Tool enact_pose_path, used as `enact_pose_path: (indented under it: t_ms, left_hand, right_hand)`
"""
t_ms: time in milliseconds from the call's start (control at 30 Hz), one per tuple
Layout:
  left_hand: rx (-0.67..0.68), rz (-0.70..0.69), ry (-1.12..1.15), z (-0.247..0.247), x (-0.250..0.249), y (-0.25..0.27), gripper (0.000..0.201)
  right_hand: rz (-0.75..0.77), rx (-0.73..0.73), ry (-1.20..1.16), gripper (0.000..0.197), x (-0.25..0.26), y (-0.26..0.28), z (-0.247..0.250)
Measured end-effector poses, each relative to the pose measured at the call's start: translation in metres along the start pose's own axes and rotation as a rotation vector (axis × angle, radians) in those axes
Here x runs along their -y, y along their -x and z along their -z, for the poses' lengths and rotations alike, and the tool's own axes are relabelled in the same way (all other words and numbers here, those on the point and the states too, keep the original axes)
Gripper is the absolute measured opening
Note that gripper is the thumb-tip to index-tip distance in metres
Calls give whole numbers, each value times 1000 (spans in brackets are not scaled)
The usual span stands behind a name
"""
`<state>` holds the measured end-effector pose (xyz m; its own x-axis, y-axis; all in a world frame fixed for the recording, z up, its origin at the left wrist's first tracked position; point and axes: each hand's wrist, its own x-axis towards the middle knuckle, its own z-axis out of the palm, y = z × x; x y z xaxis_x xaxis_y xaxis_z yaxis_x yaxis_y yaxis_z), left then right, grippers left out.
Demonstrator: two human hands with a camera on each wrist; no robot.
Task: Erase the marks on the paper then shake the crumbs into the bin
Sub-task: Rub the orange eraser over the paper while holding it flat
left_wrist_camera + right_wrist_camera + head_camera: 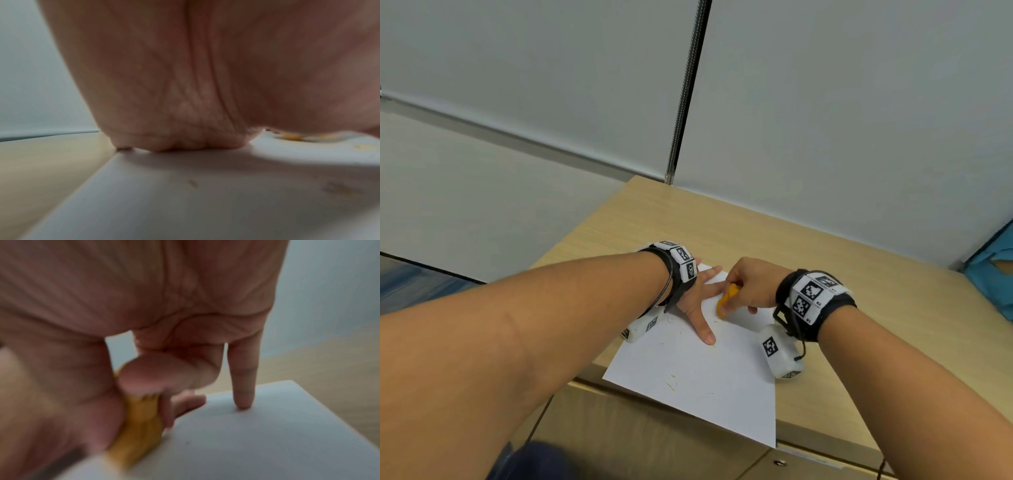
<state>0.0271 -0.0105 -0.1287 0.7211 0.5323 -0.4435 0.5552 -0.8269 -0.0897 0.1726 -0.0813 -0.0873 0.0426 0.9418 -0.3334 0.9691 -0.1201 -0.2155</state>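
Head view: high, looking down over both forearms. Wrist views: under each palm, skimming the paper (pixel 698 370); all share it.

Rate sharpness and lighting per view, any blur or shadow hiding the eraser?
Head view: sharp, evenly lit, wide-angle bend at the edges; orange eraser clear in the right hand. Left wrist view: soft focus, left hand fills the picture and shadows the paper. Right wrist view: motion blur smears the eraser against the paper; no glare.
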Motion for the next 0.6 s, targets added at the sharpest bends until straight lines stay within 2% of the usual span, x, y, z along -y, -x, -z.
enact_pose_path:
  t_ms: [67,100,200,233,300,333,367,433,467,600]
  left_hand:
    - [0,-7,9,0,0,-1,124]
    - [0,-6,6,0,-1,-1,124]
    - [12,10,1,1,-1,3,123]
    - [19,9,4,2,-1,3,123]
    - [21,1,0,3,-1,2,123]
    - [20,-1,-3,3,-2,3,122]
    - [17,1,0,3,-2,3,121]
    - [16,4,6,4,-3,6,118]
    - [18,2,8,5,-3,8,117]
    - [11,-4,18,5,-4,7,119]
  right_hand:
    - [-24,-152,52,28,3,-2,-2]
    - [-24,-143,39,28,2,-4,-3]
    - [15,94,-54,26,-2,-1,2]
    - [8,70,-51,26,-1,0,2]
    - [-15,-94,-16,26,-2,-3,-1]
    - [-22,-129,-19,26,-2,-4,-3]
    - [-15,-98,-29,25,-3,-5,-4]
    - [22,50,-58,29,-2,-4,-2]
    - [21,67,-64,29,-1,-3,-2]
    - [10,-148,-41,24,6,-3,-8]
